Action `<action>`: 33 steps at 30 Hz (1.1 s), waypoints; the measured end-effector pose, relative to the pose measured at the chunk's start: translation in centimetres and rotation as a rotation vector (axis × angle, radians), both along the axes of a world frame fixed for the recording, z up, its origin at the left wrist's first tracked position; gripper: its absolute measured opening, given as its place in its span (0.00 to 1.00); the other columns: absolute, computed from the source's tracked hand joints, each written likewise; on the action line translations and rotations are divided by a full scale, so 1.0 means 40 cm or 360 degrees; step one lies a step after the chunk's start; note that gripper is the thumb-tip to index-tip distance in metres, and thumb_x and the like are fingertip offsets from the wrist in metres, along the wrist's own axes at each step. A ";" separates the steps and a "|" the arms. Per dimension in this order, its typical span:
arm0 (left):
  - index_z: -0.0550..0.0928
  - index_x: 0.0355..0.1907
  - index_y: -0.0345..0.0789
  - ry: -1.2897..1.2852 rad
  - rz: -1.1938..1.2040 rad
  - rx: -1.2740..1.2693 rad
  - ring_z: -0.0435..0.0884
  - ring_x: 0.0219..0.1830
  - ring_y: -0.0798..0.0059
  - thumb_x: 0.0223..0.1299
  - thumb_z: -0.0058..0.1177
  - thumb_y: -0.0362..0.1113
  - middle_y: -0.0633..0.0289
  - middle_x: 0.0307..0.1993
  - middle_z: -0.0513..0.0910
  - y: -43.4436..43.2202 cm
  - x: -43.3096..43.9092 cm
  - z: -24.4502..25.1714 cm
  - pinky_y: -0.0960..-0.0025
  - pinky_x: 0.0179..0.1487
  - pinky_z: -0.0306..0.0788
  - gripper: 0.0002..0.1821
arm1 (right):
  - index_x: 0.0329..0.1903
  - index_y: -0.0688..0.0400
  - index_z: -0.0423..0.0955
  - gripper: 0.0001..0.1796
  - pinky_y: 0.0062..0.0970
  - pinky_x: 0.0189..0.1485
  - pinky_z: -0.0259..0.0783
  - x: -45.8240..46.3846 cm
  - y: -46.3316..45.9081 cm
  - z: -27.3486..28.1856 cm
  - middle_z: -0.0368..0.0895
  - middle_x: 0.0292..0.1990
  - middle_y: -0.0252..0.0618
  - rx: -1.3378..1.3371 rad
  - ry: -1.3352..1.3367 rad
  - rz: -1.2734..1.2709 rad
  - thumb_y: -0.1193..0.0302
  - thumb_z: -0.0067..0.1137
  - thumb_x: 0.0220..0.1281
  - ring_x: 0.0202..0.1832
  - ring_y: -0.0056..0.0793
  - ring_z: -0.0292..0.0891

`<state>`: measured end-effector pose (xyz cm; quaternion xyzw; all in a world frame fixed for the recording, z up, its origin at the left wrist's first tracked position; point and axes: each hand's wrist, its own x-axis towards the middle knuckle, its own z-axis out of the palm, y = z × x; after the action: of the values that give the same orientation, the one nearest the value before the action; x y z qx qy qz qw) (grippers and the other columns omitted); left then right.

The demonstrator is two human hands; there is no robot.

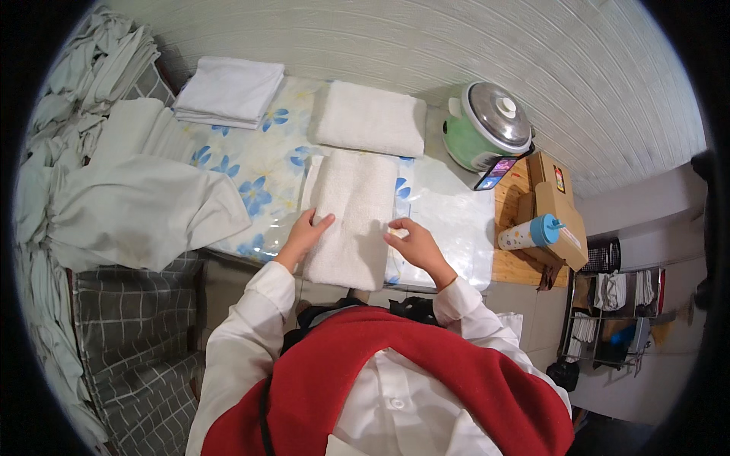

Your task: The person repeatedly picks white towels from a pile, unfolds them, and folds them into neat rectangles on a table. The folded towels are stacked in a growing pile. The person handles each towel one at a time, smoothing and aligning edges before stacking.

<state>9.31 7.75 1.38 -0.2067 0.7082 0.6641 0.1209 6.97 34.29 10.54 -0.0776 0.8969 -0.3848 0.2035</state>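
A white terry towel (353,219), folded into a long strip, lies before me over the front edge of a table. My left hand (304,239) is at its left edge, thumb stretched over the towel's top and fingers along the side. A narrow layer of towel shows beyond that edge. Beside the right edge is my right hand (419,248), fingers bent, with a gap between thumb and forefinger. Whether its fingertips touch the cloth cannot be told. Behind the strip lies a thicker folded white towel (370,118).
Folded white cloths (228,91) lie at the back left. Loose white cloth (142,211) is heaped at left. At right stand a green rice cooker (485,128), a phone (496,174), a tumbler (527,232) and a cardboard box (556,199). The tablecloth (254,194) has blue flowers.
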 end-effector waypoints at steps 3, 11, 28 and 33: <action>0.71 0.60 0.25 0.0114 -0.0191 -0.0514 0.80 0.47 0.69 0.59 0.61 0.44 0.51 0.49 0.81 0.012 0.003 -0.025 0.68 0.51 0.73 0.31 | 0.50 0.61 0.76 0.24 0.32 0.44 0.75 0.014 0.024 -0.056 0.82 0.47 0.46 0.0030 -0.0078 0.0056 0.57 0.63 0.57 0.37 0.39 0.82; 0.73 0.56 0.27 0.0195 0.0065 -0.0791 0.76 0.52 0.48 0.60 0.57 0.42 0.42 0.49 0.79 -0.056 0.045 -0.019 0.58 0.55 0.70 0.26 | 0.47 0.60 0.78 0.17 0.27 0.39 0.75 -0.026 0.011 -0.109 0.83 0.41 0.40 -0.0099 0.0023 0.0016 0.64 0.64 0.58 0.32 0.27 0.79; 0.65 0.62 0.31 -0.0081 0.0979 0.0375 0.79 0.45 0.68 0.61 0.62 0.42 0.55 0.50 0.77 -0.026 0.253 -0.080 0.63 0.47 0.75 0.32 | 0.54 0.63 0.75 0.24 0.41 0.58 0.67 -0.456 -0.167 -0.276 0.79 0.49 0.54 0.0045 0.0434 0.0244 0.56 0.51 0.66 0.54 0.51 0.74; 0.60 0.65 0.31 -0.0041 0.1437 0.0446 0.75 0.55 0.63 0.62 0.59 0.48 0.52 0.57 0.73 0.001 0.245 -0.071 0.60 0.51 0.74 0.37 | 0.52 0.64 0.76 0.23 0.38 0.55 0.70 -0.441 -0.091 -0.284 0.80 0.49 0.55 -0.0050 0.0272 0.0426 0.57 0.50 0.66 0.50 0.50 0.77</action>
<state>19.12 7.79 -1.45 -0.4840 0.4494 0.7368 -0.1445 -10.69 30.63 -0.83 -0.2319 0.8865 -0.3602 0.1748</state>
